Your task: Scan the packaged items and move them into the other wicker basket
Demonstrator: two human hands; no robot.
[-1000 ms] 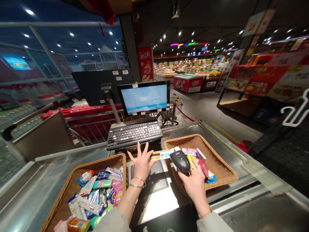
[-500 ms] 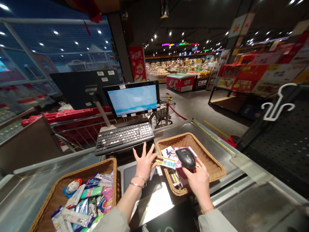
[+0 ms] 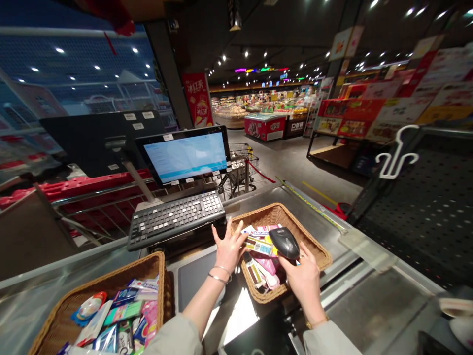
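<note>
My left hand [image 3: 229,248] reaches over the near-left rim of the right wicker basket [image 3: 312,234]. Thumb and forefinger pinch one end of a slim barcoded packet [image 3: 260,245], while the other fingers are spread. In my right hand [image 3: 303,275] is a black handheld barcode scanner [image 3: 284,241], held above the same basket with its head toward the packet. Below lie several small packages, among them a pink one [image 3: 268,266]; the scanner covers part of this pile.
Another wicker basket [image 3: 161,291] at lower left holds several colourful packets [image 3: 123,313]. A keyboard [image 3: 177,217] and a lit monitor [image 3: 186,155] stand behind my left hand. The metal counter [image 3: 380,301] extends right, near a black perforated panel [image 3: 410,222] with a white hook [image 3: 397,153].
My left hand and the packet have moved right, further over the right basket. The scanner stays in my right hand. The whole view has swung slightly right.
</note>
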